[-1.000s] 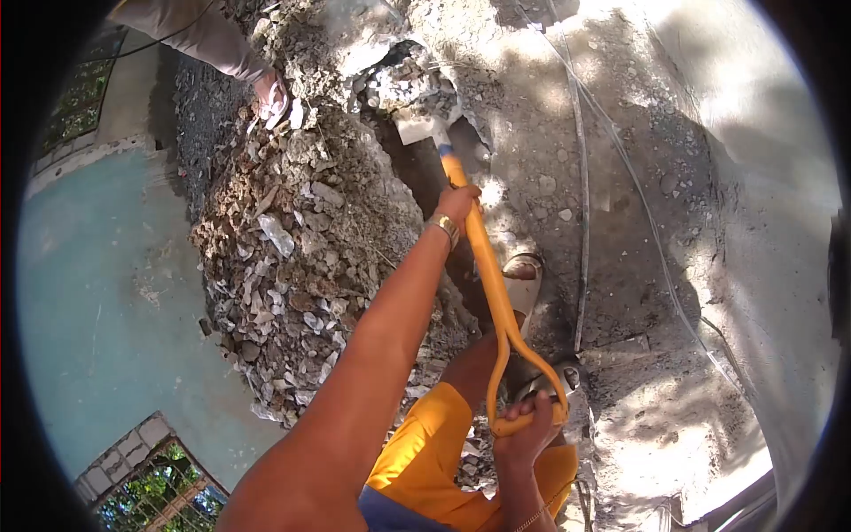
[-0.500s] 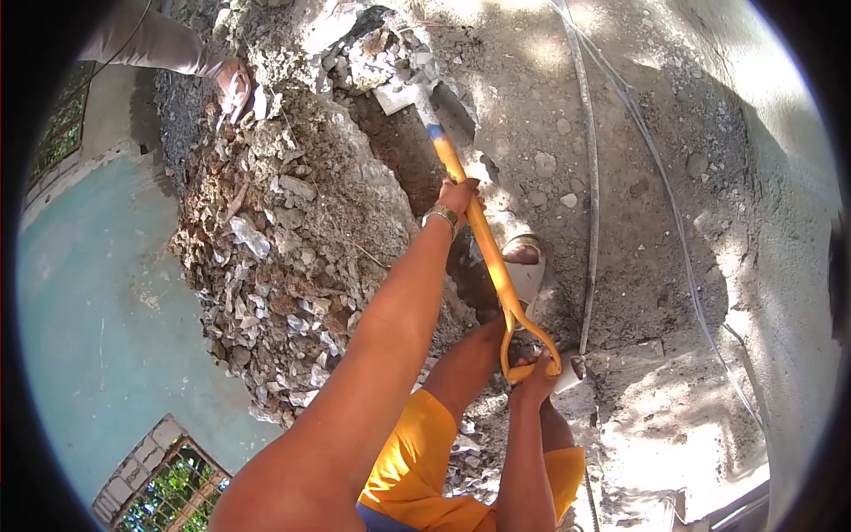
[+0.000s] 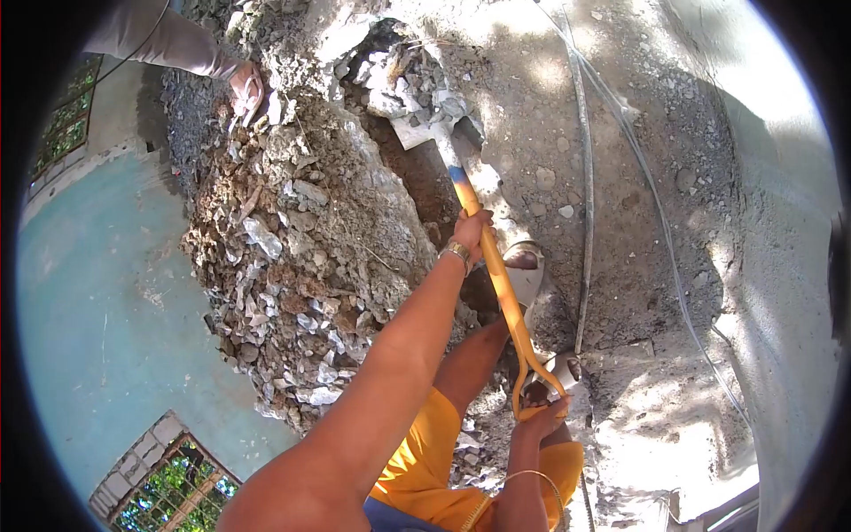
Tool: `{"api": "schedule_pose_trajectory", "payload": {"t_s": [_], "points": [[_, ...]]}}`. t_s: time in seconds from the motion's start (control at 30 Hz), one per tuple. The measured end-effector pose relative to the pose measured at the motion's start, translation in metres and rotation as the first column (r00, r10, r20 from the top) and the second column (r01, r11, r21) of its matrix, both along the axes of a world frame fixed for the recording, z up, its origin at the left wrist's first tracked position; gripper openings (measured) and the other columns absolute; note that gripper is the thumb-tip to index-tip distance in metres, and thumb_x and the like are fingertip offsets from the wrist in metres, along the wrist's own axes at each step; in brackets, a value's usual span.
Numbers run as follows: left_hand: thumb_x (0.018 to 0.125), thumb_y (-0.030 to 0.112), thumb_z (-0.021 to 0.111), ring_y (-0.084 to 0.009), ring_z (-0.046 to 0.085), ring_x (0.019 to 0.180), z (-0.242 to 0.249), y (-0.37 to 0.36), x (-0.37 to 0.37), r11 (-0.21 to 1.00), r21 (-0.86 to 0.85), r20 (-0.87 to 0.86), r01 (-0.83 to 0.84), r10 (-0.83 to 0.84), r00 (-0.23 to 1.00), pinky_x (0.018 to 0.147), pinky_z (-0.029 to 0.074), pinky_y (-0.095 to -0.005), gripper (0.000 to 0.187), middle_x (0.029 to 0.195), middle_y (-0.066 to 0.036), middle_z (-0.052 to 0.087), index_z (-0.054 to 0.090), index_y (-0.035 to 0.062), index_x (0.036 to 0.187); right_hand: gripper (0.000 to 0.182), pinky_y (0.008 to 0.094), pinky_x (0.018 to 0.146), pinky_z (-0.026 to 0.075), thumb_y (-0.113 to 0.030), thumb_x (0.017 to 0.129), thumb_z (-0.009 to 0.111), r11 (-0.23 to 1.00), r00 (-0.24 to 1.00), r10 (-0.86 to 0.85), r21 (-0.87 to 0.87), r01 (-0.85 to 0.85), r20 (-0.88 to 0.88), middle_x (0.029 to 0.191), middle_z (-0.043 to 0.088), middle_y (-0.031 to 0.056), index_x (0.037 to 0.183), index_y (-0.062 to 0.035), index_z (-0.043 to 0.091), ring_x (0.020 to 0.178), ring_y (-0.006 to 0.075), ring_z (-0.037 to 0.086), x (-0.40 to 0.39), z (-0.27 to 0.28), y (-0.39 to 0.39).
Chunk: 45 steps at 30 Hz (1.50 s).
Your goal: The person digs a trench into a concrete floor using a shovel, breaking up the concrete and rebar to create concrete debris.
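A shovel (image 3: 498,275) with a yellow shaft, a blue band and a grey metal blade lies aslant in front of me. My left hand (image 3: 470,232), with a watch on its wrist, is wrapped round the middle of the shaft. At the near end, my right hand (image 3: 542,417) is closed on the D-shaped grip. The blade (image 3: 424,131) is at the far end of a narrow trench (image 3: 412,177), with broken rubble (image 3: 403,84) on and beyond it.
A heap of rubble and soil (image 3: 284,230) lines the trench's left side. Another person's leg (image 3: 168,40) stands at the upper left. Two long pipes or cables (image 3: 587,195) run along the ground at right, near a pale wall (image 3: 789,293). A blue-green wall (image 3: 97,293) is at left.
Both hands and the shovel have moved down and slightly right in view, drawing the blade nearer. More rubble now shows around the blade.
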<state>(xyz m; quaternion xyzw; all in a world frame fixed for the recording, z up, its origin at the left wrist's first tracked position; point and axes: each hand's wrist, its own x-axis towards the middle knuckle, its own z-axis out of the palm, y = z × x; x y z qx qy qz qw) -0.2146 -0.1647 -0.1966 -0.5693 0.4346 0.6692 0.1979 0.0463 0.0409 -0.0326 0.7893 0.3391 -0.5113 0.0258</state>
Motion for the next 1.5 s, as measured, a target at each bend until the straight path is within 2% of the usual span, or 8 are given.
{"api": "schedule_pose_trajectory", "payload": {"t_s": [0.37, 0.7, 0.87, 1.1, 1.2, 1.27, 1.4, 1.5], "points": [[0.082, 0.004, 0.060, -0.0182, 0.053, 0.053, 0.057, 0.017, 0.020, 1.000, -0.019, -0.044, -0.022, 0.021, 0.999, 0.047, 0.048, -0.0353, 0.026, 0.070, -0.005, 0.051, 0.039, 0.0125, 0.095, 0.048, 0.0267, 0.053, 0.045, -0.051, 0.094, 0.047, 0.994, 1.000, 0.013, -0.109, -0.011, 0.018, 0.081, 0.051, 0.0051, 0.109, -0.0058, 0.045, 0.063, 0.0146, 0.049, 0.012, 0.065, 0.018], [0.080, 0.006, 0.063, -0.0177, 0.052, 0.053, 0.046, -0.001, -0.004, 0.982, -0.150, -0.034, 0.112, -0.118, 0.992, 0.046, 0.048, -0.0341, 0.034, 0.074, -0.006, 0.049, 0.035, 0.0117, 0.098, 0.043, 0.0394, 0.070, 0.051, -0.052, 0.094, 0.044, 0.976, 0.999, -0.011, -0.217, 0.001, -0.045, 0.085, 0.047, 0.0041, 0.112, -0.0125, 0.045, 0.072, 0.0159, 0.049, 0.022, 0.035, -0.004], [0.079, 0.006, 0.063, -0.0167, 0.052, 0.051, 0.070, -0.011, 0.018, 0.980, -0.155, -0.058, 0.129, -0.139, 0.989, 0.045, 0.048, -0.0334, 0.034, 0.072, -0.006, 0.049, 0.035, 0.0123, 0.097, 0.050, 0.0446, 0.082, 0.051, -0.057, 0.092, 0.043, 0.951, 0.999, -0.011, -0.308, -0.002, -0.039, 0.105, 0.047, 0.0072, 0.114, -0.0123, 0.042, 0.093, 0.0221, 0.051, 0.037, 0.063, -0.016], [0.083, 0.005, 0.063, -0.0162, 0.053, 0.053, 0.137, -0.014, 0.052, 0.998, 0.007, -0.081, -0.062, 0.063, 0.995, 0.047, 0.048, -0.0330, 0.041, 0.073, -0.004, 0.051, 0.041, 0.0169, 0.116, 0.048, 0.0429, 0.067, 0.052, -0.058, 0.092, 0.044, 0.964, 0.994, 0.097, -0.243, -0.106, -0.047, 0.083, 0.048, 0.0048, 0.109, -0.0138, 0.045, 0.067, 0.0224, 0.053, 0.086, 0.107, 0.016], [0.083, 0.006, 0.062, -0.0163, 0.054, 0.056, 0.175, -0.010, 0.060, 0.991, 0.063, -0.154, -0.121, 0.129, 0.980, 0.050, 0.048, -0.0340, 0.044, 0.075, -0.004, 0.051, 0.040, 0.0167, 0.120, 0.055, 0.0353, 0.064, 0.052, -0.060, 0.092, 0.040, 0.969, 0.966, 0.079, -0.210, -0.132, -0.245, 0.078, 0.047, 0.0078, 0.107, -0.0071, 0.042, 0.063, 0.0203, 0.052, 0.108, 0.128, 0.054], [0.084, 0.007, 0.062, -0.0164, 0.054, 0.058, 0.211, -0.007, 0.059, 0.987, 0.068, -0.186, -0.147, 0.158, 0.970, 0.051, 0.048, -0.0348, 0.045, 0.077, -0.004, 0.051, 0.040, 0.0153, 0.122, 0.057, 0.0344, 0.063, 0.052, -0.059, 0.093, 0.038, 0.865, 0.869, 0.489, -0.089, -0.494, -0.072, 0.077, 0.048, 0.0090, 0.099, -0.0028, 0.044, 0.064, 0.0204, 0.054, 0.114, 0.138, 0.080], [0.085, 0.009, 0.062, -0.0163, 0.054, 0.058, 0.277, -0.003, 0.062, 0.958, 0.151, -0.240, -0.245, 0.276, 0.931, 0.052, 0.049, -0.0346, 0.043, 0.077, -0.004, 0.051, 0.040, 0.0136, 0.121, 0.047, 0.0324, 0.059, 0.052, -0.048, 0.092, 0.050, 0.896, 0.868, 0.440, 0.052, -0.441, -0.229, 0.079, 0.050, 0.0097, 0.092, -0.0016, 0.044, 0.064, 0.0207, 0.055, 0.043, 0.237, 0.080], [0.085, 0.008, 0.062, -0.0159, 0.053, 0.058, 0.322, -0.017, 0.061, 0.930, 0.180, -0.267, -0.319, 0.359, 0.894, 0.054, 0.049, -0.0347, 0.035, 0.076, -0.002, 0.052, 0.044, 0.0127, 0.114, 0.038, 0.0293, 0.052, 0.046, -0.038, 0.091, 0.053, 0.781, 0.724, 0.617, 0.129, -0.610, -0.310, 0.069, 0.051, 0.0049, 0.093, -0.0004, 0.054, 0.057, 0.0150, 0.052, -0.009, 0.303, 0.061]]}}
